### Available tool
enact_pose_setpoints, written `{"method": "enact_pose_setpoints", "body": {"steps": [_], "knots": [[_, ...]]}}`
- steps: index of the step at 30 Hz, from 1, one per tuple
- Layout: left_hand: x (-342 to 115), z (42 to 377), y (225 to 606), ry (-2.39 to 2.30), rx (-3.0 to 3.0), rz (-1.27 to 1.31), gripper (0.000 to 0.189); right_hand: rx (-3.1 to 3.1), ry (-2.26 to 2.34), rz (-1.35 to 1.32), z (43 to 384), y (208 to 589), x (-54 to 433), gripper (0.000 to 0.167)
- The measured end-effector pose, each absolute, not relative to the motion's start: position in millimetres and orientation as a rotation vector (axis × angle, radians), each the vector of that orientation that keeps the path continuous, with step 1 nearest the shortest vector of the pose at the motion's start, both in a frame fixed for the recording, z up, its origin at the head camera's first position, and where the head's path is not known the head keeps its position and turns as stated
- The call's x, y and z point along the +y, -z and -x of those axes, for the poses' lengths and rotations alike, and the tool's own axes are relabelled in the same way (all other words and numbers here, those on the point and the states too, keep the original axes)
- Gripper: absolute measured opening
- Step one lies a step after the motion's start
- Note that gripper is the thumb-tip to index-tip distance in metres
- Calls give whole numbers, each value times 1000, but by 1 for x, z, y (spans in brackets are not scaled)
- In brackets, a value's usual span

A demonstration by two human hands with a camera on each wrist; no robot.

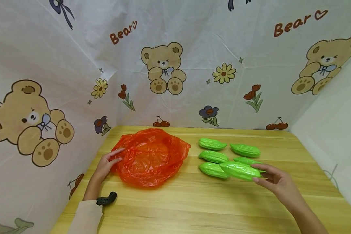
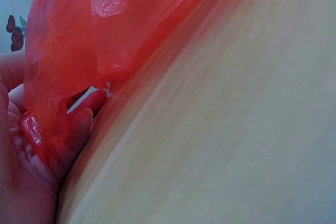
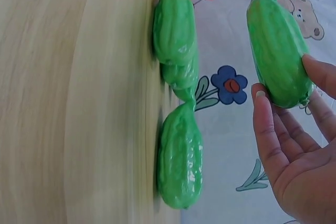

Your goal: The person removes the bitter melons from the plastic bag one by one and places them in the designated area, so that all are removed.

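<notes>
Between the thumb and fingers of my right hand (image 1: 276, 182) is a green bitter melon (image 1: 240, 170), held up by one end. The right wrist view shows this melon (image 3: 278, 51) raised off the wooden table, fingertips around its lower end. Several more bitter melons (image 1: 212, 144) lie on the table just beyond and to the left of it, in two loose columns. At the left, a red plastic bag (image 1: 152, 182) spreads with its mouth facing up. My left hand (image 1: 105, 165) holds the bag's left rim; in the left wrist view the film (image 2: 63, 72) gathers between curled fingers.
The wooden table (image 1: 175, 208) meets a white cloth backdrop (image 1: 199, 39) printed with bears and flowers at the back and left. A plain white wall (image 1: 336, 107) stands on the right. A black device (image 1: 106, 199) is worn at my left wrist.
</notes>
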State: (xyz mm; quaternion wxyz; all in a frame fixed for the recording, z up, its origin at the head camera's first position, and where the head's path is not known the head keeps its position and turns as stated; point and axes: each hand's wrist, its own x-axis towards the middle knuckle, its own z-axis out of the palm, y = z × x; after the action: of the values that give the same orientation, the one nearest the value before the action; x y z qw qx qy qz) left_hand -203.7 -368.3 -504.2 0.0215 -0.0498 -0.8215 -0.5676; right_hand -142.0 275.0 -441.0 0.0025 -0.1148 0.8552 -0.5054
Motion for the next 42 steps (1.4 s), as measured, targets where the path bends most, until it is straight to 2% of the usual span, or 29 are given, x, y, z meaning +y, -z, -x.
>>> {"method": "enact_pose_setpoints", "body": {"steps": [22,42], "knots": [[-367,204,503,1717,-2587,155,44,2671,1572,179,125,461,313,48],[-369,205,504,1719,-2593,135,44,2615,1574,105,127,474,325,49]]}}
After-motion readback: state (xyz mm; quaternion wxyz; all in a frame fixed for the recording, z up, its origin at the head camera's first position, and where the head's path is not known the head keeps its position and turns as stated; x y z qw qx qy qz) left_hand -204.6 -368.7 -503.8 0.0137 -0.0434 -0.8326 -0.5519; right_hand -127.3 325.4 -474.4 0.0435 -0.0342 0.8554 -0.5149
